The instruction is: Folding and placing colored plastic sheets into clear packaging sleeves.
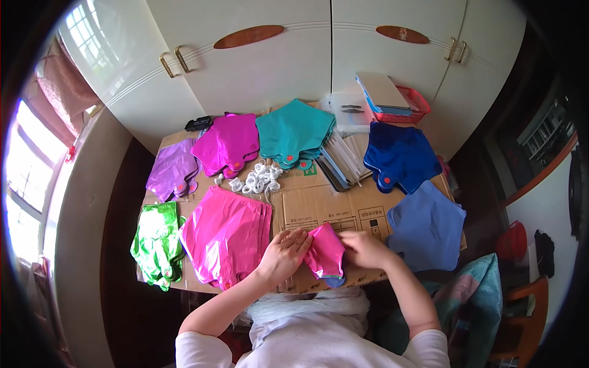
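Note:
A folded pink foil balloon [324, 250] lies on the cardboard at the table's near edge, a blue tab showing at its lower end. Flat against its left side rests my left hand [285, 251], fingers stretched out and side by side. My right hand [365, 249] is at the balloon's right edge with its fingers bent and slightly blurred; whether they pinch the foil cannot be made out. Left of my left hand lies a stack of larger flat pink foil balloons [227, 233]. To the right of my right hand is a periwinkle-blue stack [427, 227].
Around the cardboard [319, 202] lie green [156, 239], lilac [172, 165], magenta [228, 144], teal [294, 132] and dark blue [399, 156] foil stacks. White string-like pieces [257, 179] form a pile beside clear packets [343, 158]. Behind stands a red basket [414, 105]; at right, a chair [534, 313].

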Motion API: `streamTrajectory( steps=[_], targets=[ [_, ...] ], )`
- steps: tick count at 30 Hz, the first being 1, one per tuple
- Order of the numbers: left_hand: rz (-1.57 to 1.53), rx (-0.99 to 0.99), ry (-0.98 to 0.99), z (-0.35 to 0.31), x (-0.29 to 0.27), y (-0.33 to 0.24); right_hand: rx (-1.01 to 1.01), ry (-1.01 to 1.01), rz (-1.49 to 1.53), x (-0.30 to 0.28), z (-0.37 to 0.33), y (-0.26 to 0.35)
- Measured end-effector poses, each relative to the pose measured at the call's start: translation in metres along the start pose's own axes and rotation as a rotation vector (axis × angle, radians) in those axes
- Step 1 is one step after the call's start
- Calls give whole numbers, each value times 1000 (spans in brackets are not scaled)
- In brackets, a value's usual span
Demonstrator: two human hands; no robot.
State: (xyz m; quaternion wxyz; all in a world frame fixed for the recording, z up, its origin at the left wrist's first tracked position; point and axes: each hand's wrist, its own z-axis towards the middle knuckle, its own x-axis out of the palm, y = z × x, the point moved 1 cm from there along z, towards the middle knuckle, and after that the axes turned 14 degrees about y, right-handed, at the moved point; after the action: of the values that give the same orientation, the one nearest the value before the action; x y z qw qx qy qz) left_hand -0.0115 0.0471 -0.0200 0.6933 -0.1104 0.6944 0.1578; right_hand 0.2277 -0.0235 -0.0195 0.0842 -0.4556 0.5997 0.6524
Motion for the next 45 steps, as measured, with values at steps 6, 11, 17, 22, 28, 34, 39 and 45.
streamTrajectory(
  steps=[6,11,17,22,28,34,39,45],
  targets=[
    [70,15,22,1,1,-4,-246,-276,-427,-20,38,-3],
    [120,15,38,-1,0,-4,-427,-254,-755,-13,48,-18],
    [95,33,52,-5,0,-4,-389,-281,-835,-6,43,-17],
    [79,13,89,-8,4,-6,-314,-204,-841,-7,34,-2],
    [33,16,84,-7,4,-4,-259,-147,-745,11,13,15],
    [-40,41,138,-11,-3,0,-274,-167,-700,19,11,12],
    [-52,109,174,-21,-16,4,-278,-148,-702,21,12,7],
    [-217,223,141,-42,-14,-17,-272,-135,-662,22,13,4]
  ],
)
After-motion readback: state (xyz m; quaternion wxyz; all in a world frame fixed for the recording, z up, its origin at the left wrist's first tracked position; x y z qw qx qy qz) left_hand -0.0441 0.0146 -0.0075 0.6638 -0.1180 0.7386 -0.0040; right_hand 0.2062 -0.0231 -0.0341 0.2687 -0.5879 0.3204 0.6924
